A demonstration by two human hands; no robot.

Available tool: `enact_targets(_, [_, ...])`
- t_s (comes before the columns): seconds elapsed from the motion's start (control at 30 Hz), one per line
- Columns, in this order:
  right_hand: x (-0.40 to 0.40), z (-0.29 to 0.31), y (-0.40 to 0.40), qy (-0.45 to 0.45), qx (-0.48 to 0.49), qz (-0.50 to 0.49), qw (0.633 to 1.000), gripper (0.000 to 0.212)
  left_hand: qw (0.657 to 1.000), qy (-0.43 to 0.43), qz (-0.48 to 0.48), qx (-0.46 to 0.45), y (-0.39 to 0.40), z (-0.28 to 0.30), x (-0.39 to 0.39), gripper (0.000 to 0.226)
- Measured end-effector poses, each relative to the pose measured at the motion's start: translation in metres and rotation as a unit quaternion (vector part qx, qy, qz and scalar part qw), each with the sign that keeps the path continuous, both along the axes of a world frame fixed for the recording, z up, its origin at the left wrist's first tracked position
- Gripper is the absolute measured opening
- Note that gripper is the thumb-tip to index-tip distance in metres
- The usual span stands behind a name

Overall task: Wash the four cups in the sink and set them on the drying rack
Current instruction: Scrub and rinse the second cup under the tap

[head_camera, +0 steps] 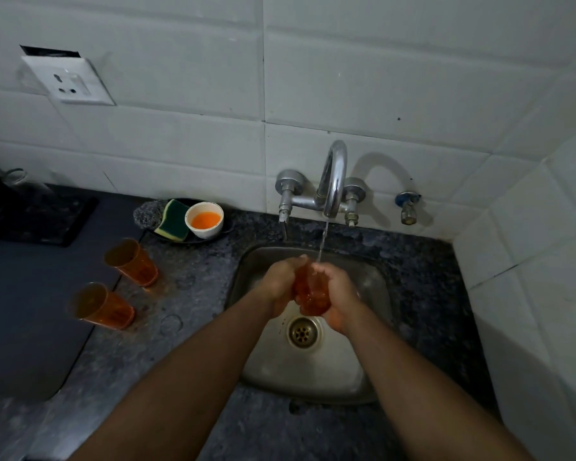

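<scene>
Sink basin (pixel 313 371): brushed stainless steel, dull sheen, wet; drain strainer (pixel 302 332) brassy metal. Faucet (pixel 334 181): chromed metal, glossy spout, duller valve bodies. Countertop (pixel 193 284): speckled dark stone, polished. Wall tiles (pixel 379 94): white glazed ceramic, smooth. Tumblers (pixel 132 262) (pixel 102 306): translucent orange plastic (ribbed lower walls). Bowl (pixel 204 220): white, smooth. Sponge (pixel 173 221): yellow foam, rough green scouring face. Scrubber (pixel 147 212): grey, wiry. Socket plate (pixel 69 81): white glossy plastic.
</scene>
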State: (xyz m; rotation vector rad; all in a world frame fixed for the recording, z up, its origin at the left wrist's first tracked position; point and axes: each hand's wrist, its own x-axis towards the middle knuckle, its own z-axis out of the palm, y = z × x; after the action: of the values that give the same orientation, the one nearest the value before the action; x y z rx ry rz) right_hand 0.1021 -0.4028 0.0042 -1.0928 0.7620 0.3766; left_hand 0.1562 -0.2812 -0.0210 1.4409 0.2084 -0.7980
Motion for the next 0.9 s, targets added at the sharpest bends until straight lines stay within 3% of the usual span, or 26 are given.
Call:
enact_targets(0.13, [0.015, 0.002, 0.006, 0.071, 0.051, -0.042, 0.995, 0.035, 0.998, 0.058, 0.03, 0.012, -0.006, 0.0, -0.001, 0.038])
enact_targets(0.3, [0.026, 0.014, 0.013, 0.054, 0.055, -0.074, 0.994, 0.033, 0.991, 0.114, 0.055, -0.039, -0.01, 0.004, 0.0, 0.038])
enact_targets(0.4, [0.021, 0.009, 0.02, 0.007, -0.01, -0.001, 1.0, 0.04, 0.988, 0.135, 0.065, -0.038, -0.008, 0.009, 0.002, 0.041])
enact_targets(0.47, [0.012, 0.002, 0.019, -0.041, -0.072, 0.06, 0.995, 0.063, 0.985, 0.149, 0.077, -0.043, -0.007, 0.01, 0.003, 0.045])
enact_targets(0.53, [0.006, -0.006, 0.011, -0.11, -0.197, 0.132, 0.965, 0.075, 0.98, 0.161, 0.106, -0.046, -0.007, 0.015, 0.003, 0.045])
enact_targets(0.6, [0.002, -0.014, 0.001, -0.169, -0.303, 0.139, 0.928, 0.063, 0.973, 0.177, 0.138, -0.046, -0.011, 0.019, 0.003, 0.046])
enact_targets(0.7, [0.002, -0.009, 0.001, -0.17, -0.301, 0.003, 0.938, 0.02, 0.963, 0.2, 0.172, -0.059, -0.026, 0.028, 0.001, 0.049])
enact_targets(0.73, [0.004, -0.007, 0.003, -0.163, -0.316, -0.035, 0.934, 0.015, 0.96, 0.204, 0.184, -0.057, -0.031, 0.028, 0.001, 0.05])
enact_targets(0.8, [0.006, -0.006, 0.003, -0.166, -0.351, -0.034, 0.921, 0.017, 0.949, 0.228, 0.213, -0.051, -0.038, 0.032, 0.001, 0.048])
enact_targets(0.9, [0.002, -0.011, -0.001, -0.191, -0.333, 0.031, 0.923, 0.038, 0.942, 0.249, 0.225, -0.025, -0.04, 0.03, 0.007, 0.046])
